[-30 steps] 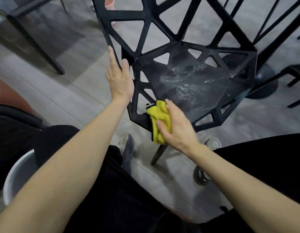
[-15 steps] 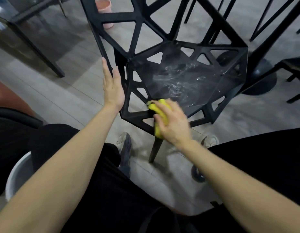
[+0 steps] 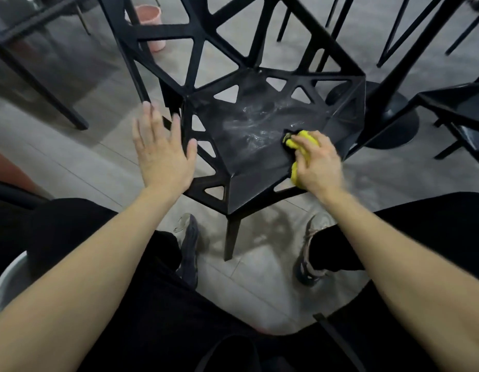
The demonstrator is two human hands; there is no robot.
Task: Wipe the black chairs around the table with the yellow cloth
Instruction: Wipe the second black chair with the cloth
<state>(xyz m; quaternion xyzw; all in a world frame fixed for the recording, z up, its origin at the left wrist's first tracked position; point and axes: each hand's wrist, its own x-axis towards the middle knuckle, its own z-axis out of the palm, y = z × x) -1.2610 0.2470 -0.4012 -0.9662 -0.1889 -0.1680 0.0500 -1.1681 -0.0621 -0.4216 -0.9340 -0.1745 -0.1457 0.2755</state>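
Observation:
A black chair (image 3: 249, 162) with triangular cut-outs stands in front of me, its seat streaked with wet smears. My right hand (image 3: 317, 163) grips the bunched yellow cloth (image 3: 300, 146) and presses it on the right part of the seat. My left hand (image 3: 163, 151) is spread flat with straight fingers at the chair's left side, by the seat edge and the back frame; whether it touches the frame is unclear.
A round black table base (image 3: 388, 116) stands behind the chair on the right. Another black chair (image 3: 458, 108) is at the right edge. A pink bucket (image 3: 149, 25) sits far left, a dark table's legs (image 3: 39, 84) left, a white basin (image 3: 7, 280) bottom left.
My right hand has slid the cloth from the seat's front left edge across to the right side of the seat. My left hand has spread wider and turned flatter beside the chair.

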